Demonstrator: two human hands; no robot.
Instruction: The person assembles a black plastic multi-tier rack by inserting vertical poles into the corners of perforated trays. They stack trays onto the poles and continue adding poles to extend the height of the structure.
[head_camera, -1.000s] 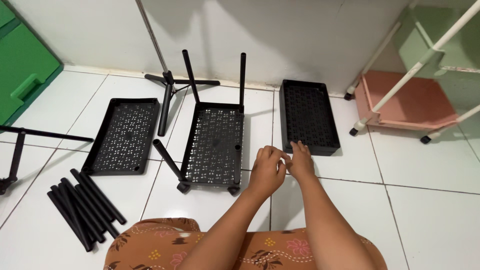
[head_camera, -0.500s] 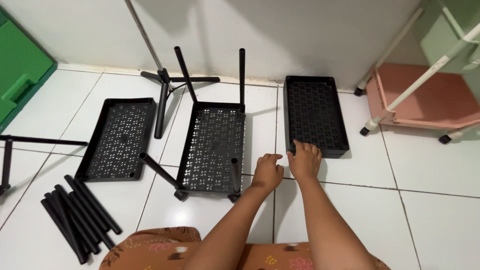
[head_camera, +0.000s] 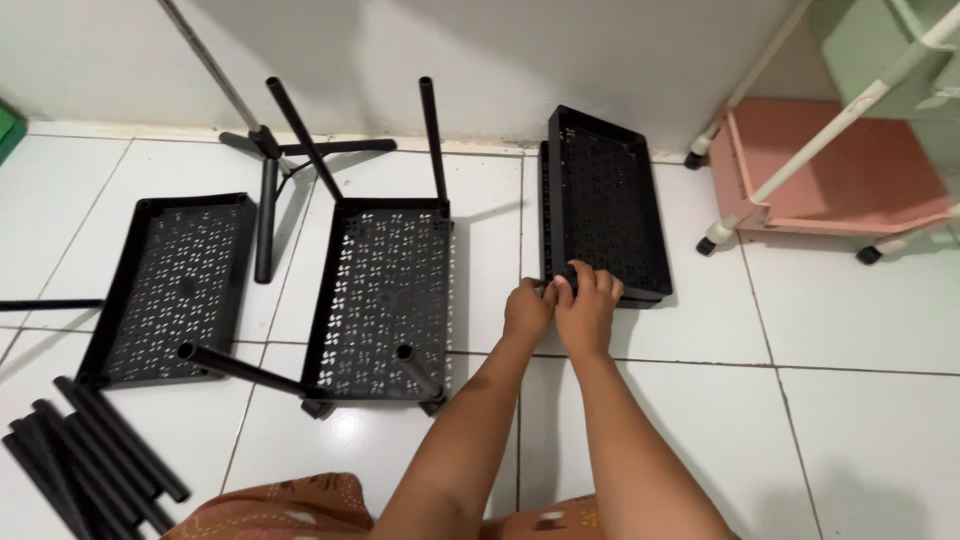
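the white tile floor (head_camera: 840, 420) fills most of the view, and a white wall (head_camera: 500, 50) runs along the far side. at the far right a pink and white cart on wheels (head_camera: 830, 170) stands by the wall. three black trays with small holes lie in a row on the floor. the left tray (head_camera: 165, 285) lies flat. the middle tray (head_camera: 385, 290) has four black poles stuck in its corners; the two far poles stand up and the near left pole leans out to the left. the right tray (head_camera: 605, 205) is near the wall, and its left edge is lifted a bit off the floor, so it tilts. a black stand with thin legs (head_camera: 268, 160) sits by the wall behind the left tray. a pile of loose black poles (head_camera: 85, 460) lies at the near left. both hands are pressed close together at the near left corner of the right tray. the right hand (head_camera: 585, 305) has its fingers curled over the tray's corner and grips it. the left hand (head_camera: 527, 308) touches the same corner right beside it, but i cannot tell if it grips. a brown dress with flowers (head_camera: 280, 510) shows at the bottom.
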